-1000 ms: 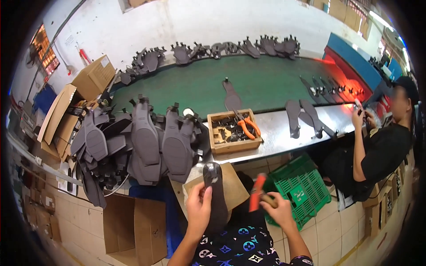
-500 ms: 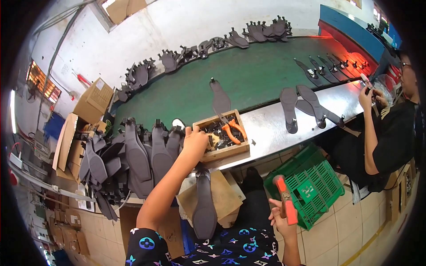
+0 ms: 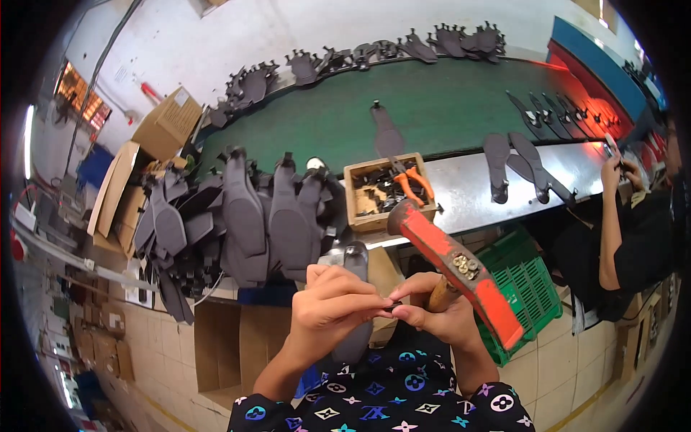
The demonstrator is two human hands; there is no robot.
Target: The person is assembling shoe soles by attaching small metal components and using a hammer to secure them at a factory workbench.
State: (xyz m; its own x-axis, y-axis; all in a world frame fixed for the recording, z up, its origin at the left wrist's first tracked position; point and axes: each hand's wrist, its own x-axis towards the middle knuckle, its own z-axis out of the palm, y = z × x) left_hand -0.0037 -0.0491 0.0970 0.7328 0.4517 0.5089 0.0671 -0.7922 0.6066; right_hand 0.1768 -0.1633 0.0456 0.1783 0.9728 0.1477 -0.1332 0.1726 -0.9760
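In front of my chest both hands meet at their fingertips around a small black piece (image 3: 392,306), mostly hidden by the fingers. My left hand (image 3: 331,306) pinches it between thumb and fingers. My right hand (image 3: 450,320) touches it with thumb and forefinger while holding a hammer (image 3: 439,246) by its wooden handle; the worn orange-red head points up and across. Behind my left hand a dark grey shoe sole (image 3: 355,261) lies partly hidden on a work block. Beyond stands a wooden box (image 3: 371,223) with small black parts and orange-handled pliers (image 3: 412,186) inside.
Many grey soles (image 3: 243,216) are heaped at the left. A single sole (image 3: 389,137) lies on the green belt (image 3: 317,115), others on the metal ledge (image 3: 461,183). A green crate (image 3: 529,288) stands on the floor at right, near a co-worker (image 3: 612,230).
My left hand has left the wooden box and come back to my chest with the small black piece. My right hand has raised the hammer and moved in to meet it.
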